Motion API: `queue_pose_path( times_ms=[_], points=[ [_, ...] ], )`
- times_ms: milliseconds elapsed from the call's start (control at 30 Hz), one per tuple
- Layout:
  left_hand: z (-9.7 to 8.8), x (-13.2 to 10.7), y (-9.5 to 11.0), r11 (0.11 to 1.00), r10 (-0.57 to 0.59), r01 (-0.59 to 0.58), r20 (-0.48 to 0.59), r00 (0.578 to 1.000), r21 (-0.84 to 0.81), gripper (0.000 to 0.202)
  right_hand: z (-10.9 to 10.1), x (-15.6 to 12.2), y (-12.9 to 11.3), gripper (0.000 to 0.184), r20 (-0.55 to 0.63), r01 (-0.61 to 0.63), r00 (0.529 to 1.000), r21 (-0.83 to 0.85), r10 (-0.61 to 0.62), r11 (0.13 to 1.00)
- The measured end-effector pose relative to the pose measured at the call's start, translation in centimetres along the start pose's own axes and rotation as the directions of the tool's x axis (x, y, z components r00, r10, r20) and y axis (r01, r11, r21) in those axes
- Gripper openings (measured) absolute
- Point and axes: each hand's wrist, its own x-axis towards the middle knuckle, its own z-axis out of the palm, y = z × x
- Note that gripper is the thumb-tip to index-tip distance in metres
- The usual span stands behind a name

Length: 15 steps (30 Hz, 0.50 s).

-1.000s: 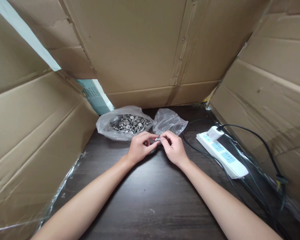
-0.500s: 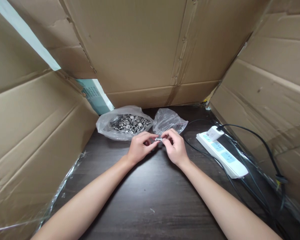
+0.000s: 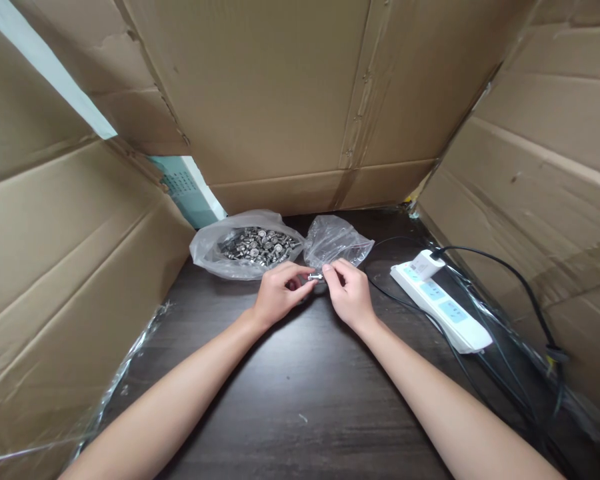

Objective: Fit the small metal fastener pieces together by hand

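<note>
My left hand (image 3: 277, 295) and my right hand (image 3: 349, 293) meet over the dark wooden table (image 3: 300, 387), fingers pinched together. Between their fingertips is a small silvery metal screw (image 3: 315, 277), held at both ends. Just behind my left hand lies a clear plastic bag of several small metal screws (image 3: 253, 245), its mouth open. A second, nearly empty clear plastic bag (image 3: 336, 241) lies behind my right hand.
Cardboard walls (image 3: 280, 100) enclose the table on the left, back and right. A white power strip (image 3: 440, 299) with a plugged-in white adapter lies at the right, black cables (image 3: 510, 373) trailing along the right edge. Clear plastic film hangs at the lower left.
Both hands stay together on the small metal part; the fingers shifted slightly around it. The view moved a little.
</note>
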Motion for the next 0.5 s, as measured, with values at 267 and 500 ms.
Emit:
queue_pose_path(
  times_ms=[267,500],
  points=[
    [-0.01,-0.02,-0.07,0.999,0.007,-0.007,0.004,1.0,0.037,0.015,0.02,-0.07,0.01,0.006,0.037,0.074,0.996,0.042,-0.076,0.996],
    [-0.01,-0.02,-0.07,0.999,-0.008,0.007,0.023,1.0,0.031,0.017,0.3,0.02,0.21,0.044,0.023,0.006,1.0,-0.039,-0.006,0.999]
  ],
)
